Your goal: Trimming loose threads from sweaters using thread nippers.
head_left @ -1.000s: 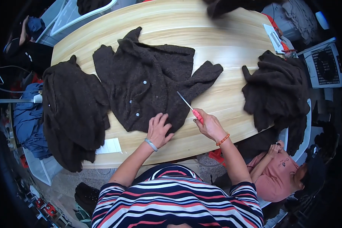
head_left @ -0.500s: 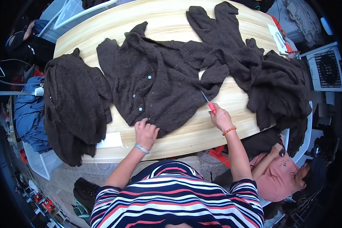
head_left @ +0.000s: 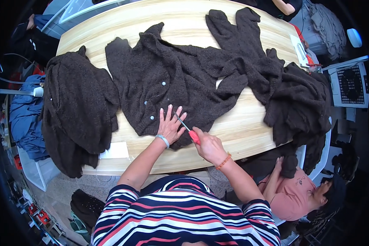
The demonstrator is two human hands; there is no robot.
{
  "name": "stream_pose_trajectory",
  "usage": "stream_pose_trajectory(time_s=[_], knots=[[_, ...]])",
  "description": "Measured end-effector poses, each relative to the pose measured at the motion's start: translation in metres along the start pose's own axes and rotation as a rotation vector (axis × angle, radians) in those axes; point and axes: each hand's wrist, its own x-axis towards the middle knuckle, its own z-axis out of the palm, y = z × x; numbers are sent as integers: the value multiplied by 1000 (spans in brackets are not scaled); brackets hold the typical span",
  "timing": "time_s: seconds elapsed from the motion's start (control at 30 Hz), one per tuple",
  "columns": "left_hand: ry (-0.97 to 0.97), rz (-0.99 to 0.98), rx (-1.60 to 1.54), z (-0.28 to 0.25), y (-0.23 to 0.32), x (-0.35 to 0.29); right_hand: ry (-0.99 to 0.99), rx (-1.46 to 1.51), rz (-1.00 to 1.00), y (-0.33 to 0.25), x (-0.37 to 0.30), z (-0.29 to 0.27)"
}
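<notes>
A dark brown knitted cardigan (head_left: 151,78) with several pale, sparkly buttons lies spread across the wooden table. My left hand (head_left: 170,125) rests flat on its lower front, fingers spread, beside the lowest buttons. In my right hand (head_left: 211,146) is a slim tool with a red handle (head_left: 194,137) and a thin metal shaft; its exact kind I cannot make out. The shaft points up and left, its tip close to the fingers of my left hand over the knit. Whether the tip touches the fabric is unclear.
Dark knit garments lie in a heap at the left (head_left: 80,106) and another at the right (head_left: 301,102). A white paper (head_left: 114,150) sits near the front edge of the table (head_left: 242,131). Close by at lower right, a person in a pink top (head_left: 289,192) handles dark cloth.
My right hand has brought the red-handled tool leftward, from the cardigan's right edge to beside my left hand. The left hand has slid up and right onto the knit, fingers now spread.
</notes>
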Motion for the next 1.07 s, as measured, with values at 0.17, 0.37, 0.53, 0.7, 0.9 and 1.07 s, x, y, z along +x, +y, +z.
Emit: stream_pose_trajectory(time_s=[0.17, 0.37, 0.53, 0.7, 0.9, 1.07], knots=[[-46, 20, 1, 5, 0, 1, 48, -68, 29, -8, 47, 12], [-55, 28, 15, 5, -3, 0, 44, -149, 0, -16, 57, 8], [-114, 60, 16, -5, -4, 3, -60, -149, -85, -14, 49, 11], [-43, 111, -27, -2, -9, 11, -16, -136, -16, -7, 63, -1], [-73, 143, -4, -2, -16, 29, -226, -150, 49, -5, 54, -16], [-40, 158, 28, 2, -16, 28, -248, -149, 81, -6, 61, -19]])
